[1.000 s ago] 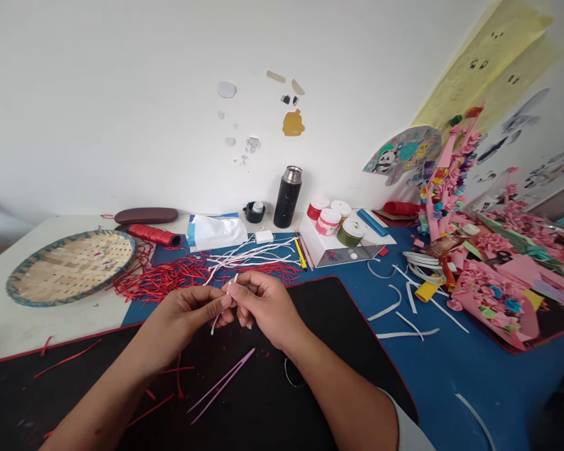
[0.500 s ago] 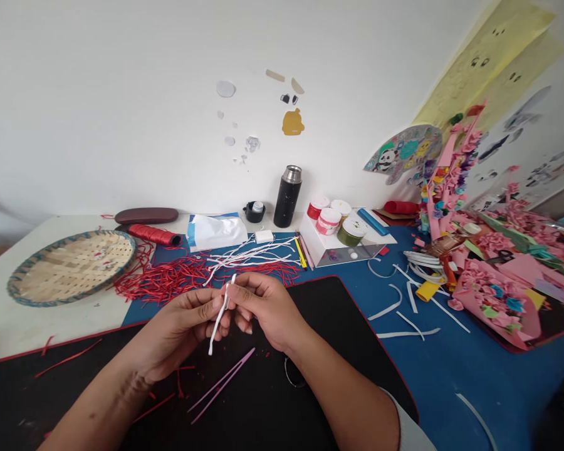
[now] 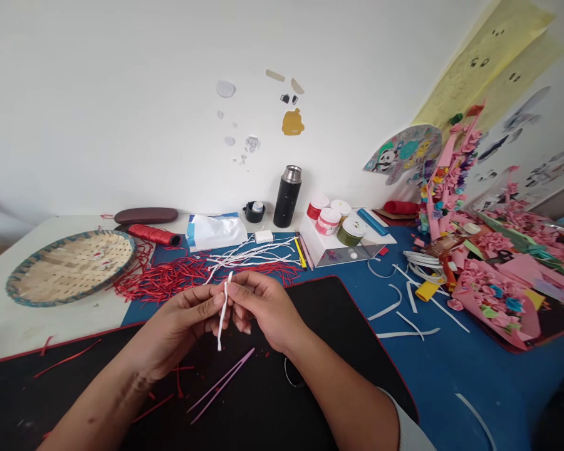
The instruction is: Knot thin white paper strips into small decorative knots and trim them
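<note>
Head view, the only one: your left hand point(image 3: 178, 319) and right hand point(image 3: 263, 310) are both clenched, fingertips meeting on a narrow white strip point(image 3: 223, 316). You grasp it between them; can't tell which hand carries the grip. Strip stands near upright, slightly tilted, top end just above your fingertips, lower end hanging below them over the black desk mat point(image 3: 310, 313).

Pink plastic tweezers point(image 3: 220, 385) lie on that mat just below your hands, not touching them. Loose red paper strips point(image 3: 155, 401) are scattered on the mat near your left forearm.

Past your fingers, a tangle of red paper shreds point(image 3: 169, 282) and a bunch of white strips point(image 3: 249, 254) lie on the counter point(image 3: 42, 326). Left of them is a round woven bamboo tray point(image 3: 70, 266), with a spool of red thread point(image 3: 154, 235) behind it.

Back by the wall: black thermos point(image 3: 287, 197), paint jars point(image 3: 329, 219) on a white stand. Far right, a pile of pink paper-flower crafts point(image 3: 496, 300), with more curved white strips point(image 3: 404, 316) lying on the blue counter surface point(image 3: 451, 382) in front of it.
</note>
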The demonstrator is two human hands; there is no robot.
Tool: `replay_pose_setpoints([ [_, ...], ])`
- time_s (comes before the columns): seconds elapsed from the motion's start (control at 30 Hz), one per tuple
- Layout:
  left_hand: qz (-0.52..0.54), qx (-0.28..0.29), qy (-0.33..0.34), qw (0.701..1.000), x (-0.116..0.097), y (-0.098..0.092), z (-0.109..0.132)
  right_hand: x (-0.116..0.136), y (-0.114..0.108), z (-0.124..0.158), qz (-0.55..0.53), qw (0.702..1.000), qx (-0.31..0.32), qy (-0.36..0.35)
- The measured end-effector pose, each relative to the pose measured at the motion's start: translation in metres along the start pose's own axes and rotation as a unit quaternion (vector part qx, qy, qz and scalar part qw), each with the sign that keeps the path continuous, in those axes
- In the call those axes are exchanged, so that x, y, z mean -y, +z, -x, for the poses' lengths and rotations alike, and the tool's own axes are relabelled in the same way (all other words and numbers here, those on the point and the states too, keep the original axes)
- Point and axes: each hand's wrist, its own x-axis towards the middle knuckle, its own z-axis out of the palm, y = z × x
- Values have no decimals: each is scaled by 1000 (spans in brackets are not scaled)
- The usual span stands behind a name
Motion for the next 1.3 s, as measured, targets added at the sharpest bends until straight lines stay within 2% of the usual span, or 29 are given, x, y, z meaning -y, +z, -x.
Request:
replay_pose_setpoints([
  [0.2, 3, -121, 99, 988, -1, -2, -2, 2, 2, 0, 29, 999, -23, -11],
  [0.4, -50, -163, 144, 975, -2, 0, -3, 0, 3, 0, 67, 998, -4, 0],
  [0.73, -77, -149, 149, 974, 6, -1, -4, -4, 1, -1, 65, 998, 5, 4],
  [0.9, -45, -144, 134, 979, 4, 2, -3, -1, 1, 0, 63, 998, 12, 8],
  [1.17, 29, -104, 72, 991, -1, -1, -1, 3, 3, 4, 59, 997, 41, 38],
  [1.3, 50, -88, 65, 993, -2, -3, 0, 3, 3, 5, 59, 996, 54, 50],
])
